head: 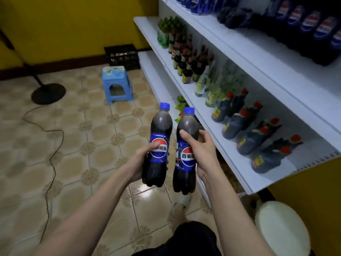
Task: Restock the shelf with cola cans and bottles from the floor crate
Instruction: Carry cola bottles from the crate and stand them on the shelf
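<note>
Both hands, left (145, 156) and right (200, 150), each grip an upright blue-capped, blue-labelled dark cola bottle (158, 143).

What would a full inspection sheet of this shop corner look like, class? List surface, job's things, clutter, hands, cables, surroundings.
Surface: patterned tile floor; white shelving at right.
Job's things: left cola bottle and right cola bottle, blue caps on, held upright side by side; dark crate against the far wall; cola bottles on the top shelf.
Clutter: blue stool; round black stand base; white round object at lower right.
Hands: left hand grips the left bottle; right hand grips the right one.
Cables: black cord trailing across the floor.
Surroundings: yellow wall; red-capped bottles on the middle shelf.
</note>
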A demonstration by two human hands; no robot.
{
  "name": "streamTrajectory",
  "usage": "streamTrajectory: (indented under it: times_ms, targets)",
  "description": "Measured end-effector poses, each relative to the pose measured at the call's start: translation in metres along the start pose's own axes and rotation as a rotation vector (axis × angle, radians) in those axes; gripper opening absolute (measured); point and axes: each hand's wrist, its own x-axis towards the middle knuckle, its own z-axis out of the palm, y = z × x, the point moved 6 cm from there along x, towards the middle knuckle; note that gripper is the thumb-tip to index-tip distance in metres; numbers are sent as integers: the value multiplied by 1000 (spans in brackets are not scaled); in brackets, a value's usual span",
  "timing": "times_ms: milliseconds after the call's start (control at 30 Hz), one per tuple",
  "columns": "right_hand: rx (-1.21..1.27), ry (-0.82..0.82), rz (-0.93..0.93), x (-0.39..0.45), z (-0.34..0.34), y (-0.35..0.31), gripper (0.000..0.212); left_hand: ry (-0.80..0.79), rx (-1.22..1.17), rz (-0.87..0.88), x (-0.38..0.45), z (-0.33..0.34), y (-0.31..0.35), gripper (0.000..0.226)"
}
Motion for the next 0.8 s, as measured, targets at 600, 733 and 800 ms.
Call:
streamTrajectory:
  times_ms: [600, 733, 800]
  targets:
    - [154, -121, -274, 257, 69, -226, 43, 4, 99, 348, 209, 56, 300, 54]
    - [166, -111, -352, 283, 72, -276, 45, -68, 159, 439, 248, 92, 356, 44]
    - [187, -69, -383, 297, 68, -296, 46, -117, 181, 482, 268, 110, 380, 44]
